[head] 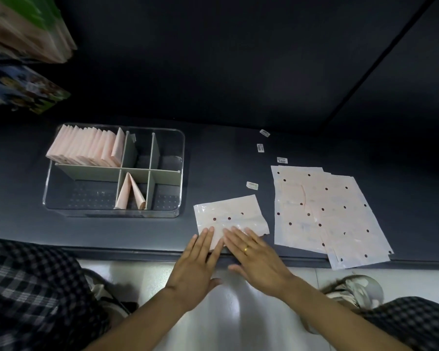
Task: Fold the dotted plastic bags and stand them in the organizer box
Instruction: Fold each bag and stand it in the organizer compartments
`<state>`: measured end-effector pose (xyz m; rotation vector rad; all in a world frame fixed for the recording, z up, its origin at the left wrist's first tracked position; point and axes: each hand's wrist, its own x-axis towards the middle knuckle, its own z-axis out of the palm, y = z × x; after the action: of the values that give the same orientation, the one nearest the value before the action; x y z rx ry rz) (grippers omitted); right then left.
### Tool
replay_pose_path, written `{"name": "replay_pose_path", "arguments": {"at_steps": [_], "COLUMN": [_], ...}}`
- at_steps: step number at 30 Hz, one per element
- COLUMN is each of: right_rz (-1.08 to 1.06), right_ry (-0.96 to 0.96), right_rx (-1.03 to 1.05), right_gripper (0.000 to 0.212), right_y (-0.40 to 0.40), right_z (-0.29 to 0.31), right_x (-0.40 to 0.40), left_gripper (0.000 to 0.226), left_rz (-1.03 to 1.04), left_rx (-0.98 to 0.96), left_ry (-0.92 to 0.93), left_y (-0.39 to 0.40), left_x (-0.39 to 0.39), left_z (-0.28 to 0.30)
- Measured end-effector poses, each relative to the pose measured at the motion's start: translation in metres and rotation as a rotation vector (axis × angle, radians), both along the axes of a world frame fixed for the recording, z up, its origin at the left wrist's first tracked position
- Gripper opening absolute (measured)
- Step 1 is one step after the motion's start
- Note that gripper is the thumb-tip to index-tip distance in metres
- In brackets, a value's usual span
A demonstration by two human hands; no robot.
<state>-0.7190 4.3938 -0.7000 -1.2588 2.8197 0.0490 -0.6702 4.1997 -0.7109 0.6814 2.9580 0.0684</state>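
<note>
Both hands flat at the near edge of the table, fingers straight and spread, nothing pinched: left hand [197,259] pressing the near-left corner of a partly folded dotted bag [230,216], right hand [256,254] pressing its near edge, ring on one finger. Judged step: smoothing a crease before the next fold.

Risks, as judgement only. Slick plastic likely to spring open once pressure comes off, spoiling the fold. Near edge of the bag sitting close to the table's near edge, so a sliding push toward the body could drag it off onto the floor. Ragged near-right corner of the bag liable to catch or tear further under a hard swipe. Stack of unfolded dotted bags [325,214] just beside on the right, its near corner overhanging the table edge; a brush from the right forearm could tip sheets off. Small labels [252,185] scattered behind, apt to stick to a bag.

Clear organizer box [178,173] at the left of the table, split by grey dividers. Back-left compartment packed with a row of folded bags [86,148] standing upright. Middle front compartment holding two folded bags [128,193] leaning together. Other compartments showing nothing inside.
</note>
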Motion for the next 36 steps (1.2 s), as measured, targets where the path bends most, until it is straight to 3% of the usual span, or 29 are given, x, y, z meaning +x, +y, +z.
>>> {"name": "replay_pose_path", "arguments": {"at_steps": [3,7,11,16,20,22,24,26,28,32,36], "right_rz": [-0.117,-0.229,-0.153,-0.008,0.029,-0.043,-0.190,-0.352,-0.445,-0.679,-0.728], "right_ry": [-0.018,0.031,0.086,0.102,0.142,0.050,-0.185,-0.462,-0.610,-0.660,-0.474], "right_rx": [0.088,0.015,-0.183,-0.094,-0.045,-0.150,-0.301,-0.395,-0.459,-0.617,-0.500], "right_gripper": [0.065,0.065,0.025,0.038,0.026,0.015,0.007,0.011,0.016,0.010,0.017], "right_y": [0.040,0.066,0.050,0.038,0.035,0.031,0.030,0.032,0.035,0.029,0.023], "right_z": [0.000,0.013,0.014,0.009,0.014,0.019,0.027,0.034,0.037,0.030,0.018], "right_x": [0.001,-0.011,-0.023,-0.038,-0.047,-0.046,-0.044,-0.044,-0.047,-0.060,-0.069], "left_gripper": [0.087,0.077,0.047,0.042,0.044,0.046,0.046,0.038,0.026,0.033,0.047], "left_rz": [0.053,0.047,0.157,0.206,0.195,0.181,0.162,0.183,0.299,0.525,0.342], "left_rx": [-0.016,-0.004,0.262,0.389,0.370,0.356,0.370,0.438,0.573,0.675,0.576], "left_ry": [-0.019,-0.018,-0.007,-0.060,-0.027,-0.014,-0.011,-0.060,-0.149,-0.181,0.061], "left_y": [-0.001,-0.006,-0.008,-0.011,-0.010,-0.011,-0.014,-0.014,-0.014,-0.011,-0.003], "left_x": [-0.001,-0.008,-0.022,-0.039,-0.043,-0.043,-0.043,-0.044,-0.049,-0.059,-0.056], "left_z": [0.006,0.008,0.016,0.010,0.010,0.011,0.010,0.012,0.016,0.024,0.028]}}
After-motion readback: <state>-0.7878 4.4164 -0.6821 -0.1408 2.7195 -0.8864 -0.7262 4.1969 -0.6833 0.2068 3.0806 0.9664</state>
